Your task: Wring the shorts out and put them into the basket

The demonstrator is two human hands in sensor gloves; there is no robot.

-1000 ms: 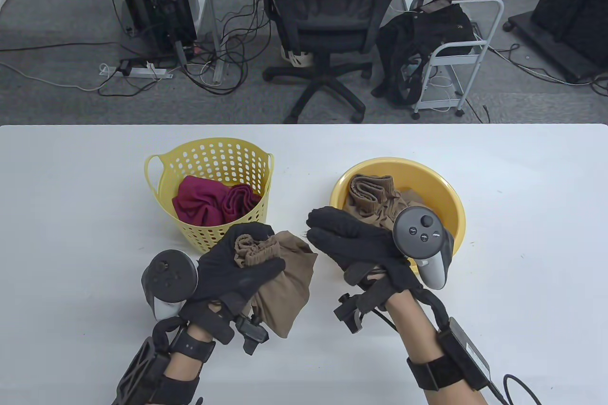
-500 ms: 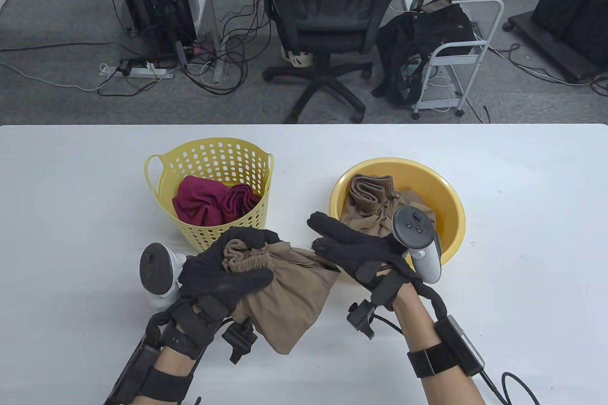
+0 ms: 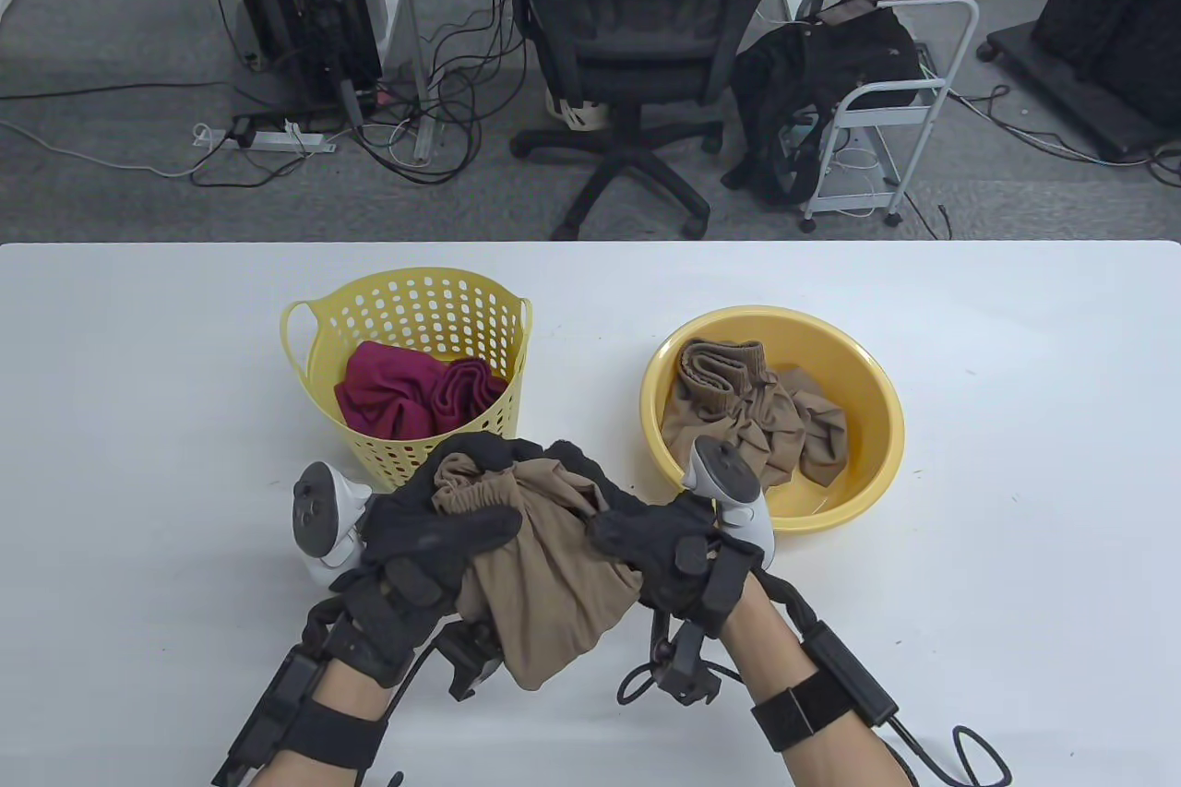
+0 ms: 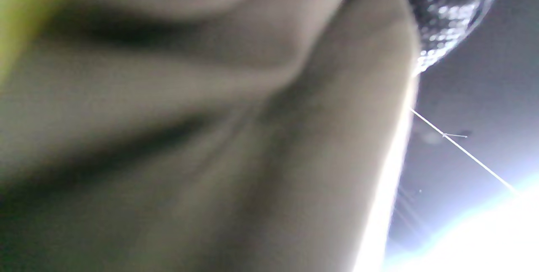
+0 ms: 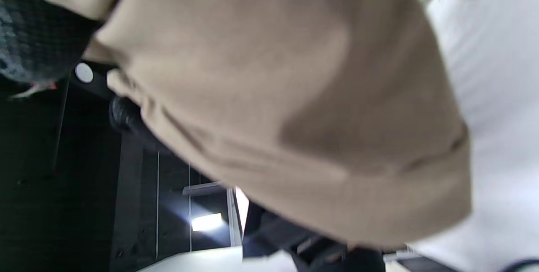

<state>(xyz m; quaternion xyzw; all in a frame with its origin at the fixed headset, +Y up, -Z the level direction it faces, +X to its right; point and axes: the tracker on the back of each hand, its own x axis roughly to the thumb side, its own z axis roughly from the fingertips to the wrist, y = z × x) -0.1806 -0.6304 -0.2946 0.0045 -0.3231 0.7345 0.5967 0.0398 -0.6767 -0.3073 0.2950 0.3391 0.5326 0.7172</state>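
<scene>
Tan shorts [image 3: 544, 575] hang bunched over the table's front between both hands. My left hand [image 3: 443, 519] grips their gathered waistband end, and my right hand [image 3: 637, 538] has its fingers curled round the other side of the bundle. The cloth fills the left wrist view [image 4: 210, 137] and most of the right wrist view [image 5: 294, 108]. The yellow perforated basket [image 3: 406, 307] stands just behind my left hand and holds maroon clothes [image 3: 415, 390].
A yellow basin [image 3: 867, 399] to the right of the basket holds more tan garments [image 3: 747, 409]. Beyond the white table's [image 3: 1015, 547] far edge stand an office chair [image 3: 637, 40], cables and a cart.
My right hand has swung left from in front of the basin and closed on the shorts. The left hand kept its grip and tilted the bundle slightly.
</scene>
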